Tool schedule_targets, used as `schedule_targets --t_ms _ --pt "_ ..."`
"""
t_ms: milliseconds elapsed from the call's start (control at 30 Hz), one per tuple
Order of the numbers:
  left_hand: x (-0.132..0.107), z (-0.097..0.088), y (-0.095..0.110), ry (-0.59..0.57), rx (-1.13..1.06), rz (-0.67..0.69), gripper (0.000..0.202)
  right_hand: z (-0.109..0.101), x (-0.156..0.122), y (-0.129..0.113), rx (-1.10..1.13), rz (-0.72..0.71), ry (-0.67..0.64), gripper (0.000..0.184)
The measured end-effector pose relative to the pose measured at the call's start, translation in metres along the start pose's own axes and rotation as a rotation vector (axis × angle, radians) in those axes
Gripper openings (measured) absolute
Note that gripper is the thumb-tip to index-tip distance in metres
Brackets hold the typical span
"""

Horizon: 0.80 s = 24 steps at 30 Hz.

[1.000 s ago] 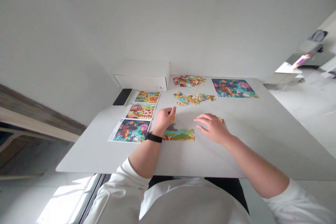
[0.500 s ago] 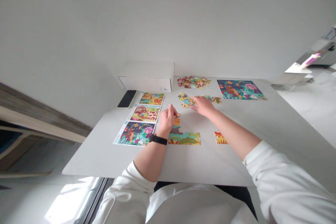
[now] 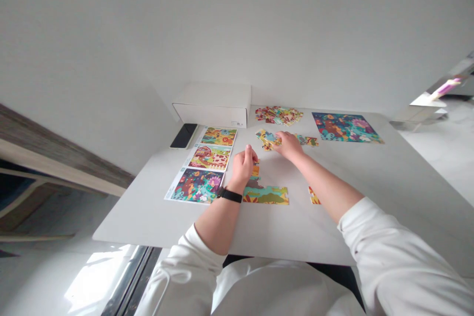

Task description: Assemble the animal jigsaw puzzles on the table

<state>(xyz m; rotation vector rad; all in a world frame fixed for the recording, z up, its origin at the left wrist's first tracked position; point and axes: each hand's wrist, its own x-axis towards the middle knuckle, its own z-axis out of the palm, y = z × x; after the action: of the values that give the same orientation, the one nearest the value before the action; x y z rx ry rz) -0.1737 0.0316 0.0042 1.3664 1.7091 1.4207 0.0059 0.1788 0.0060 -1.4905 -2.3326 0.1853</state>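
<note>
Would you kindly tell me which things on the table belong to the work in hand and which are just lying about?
Seemingly in use:
- near pieces, at the right hand
- part-built puzzle, by the left hand
- orange piece, partly hidden
- printed pictures, perhaps for reference

Seemingly lying about:
- phone
- white box
- far pile
- complete puzzle

Box [image 3: 211,113] blks rear L, tbl [image 3: 400,197] R passable.

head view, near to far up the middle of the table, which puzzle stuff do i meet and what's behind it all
partly joined puzzle → row of loose pieces at the right hand → mostly red heap of pieces → grey wall
</note>
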Motion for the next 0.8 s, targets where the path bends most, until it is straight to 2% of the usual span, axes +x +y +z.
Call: schedule_targets --t_ms 100,200,267,400,533,667,800 --pt "0.000 0.001 -0.002 0.012 -0.031 0.017 0.082 0.001 0.010 0.000 0.093 0.050 0.046 0.047" --pt "0.001 0.001 -0.004 0.012 -0.034 0.026 0.082 0.005 0.016 -0.012 0.125 0.045 0.025 0.046" --pt "0.001 0.000 -0.004 0.012 -0.023 0.022 0.082 0.008 0.018 -0.023 0.122 0.003 -0.007 0.048" --pt "0.001 -0.001 -0.002 0.022 -0.023 0.029 0.083 0.009 0.015 -0.033 0.057 -0.107 -0.068 0.067" --pt "0.000 0.001 -0.001 0.024 -0.049 0.038 0.082 0.000 0.006 -0.018 -0.040 -0.117 -0.139 0.077" --pt "0.000 0.003 -0.003 0.009 -0.049 0.040 0.081 -0.008 -0.001 0.000 -0.075 -0.157 -0.199 0.071" --pt "0.001 0.003 -0.005 0.018 -0.045 0.042 0.082 -0.008 -0.004 0.007 -0.046 -0.198 -0.183 0.066"
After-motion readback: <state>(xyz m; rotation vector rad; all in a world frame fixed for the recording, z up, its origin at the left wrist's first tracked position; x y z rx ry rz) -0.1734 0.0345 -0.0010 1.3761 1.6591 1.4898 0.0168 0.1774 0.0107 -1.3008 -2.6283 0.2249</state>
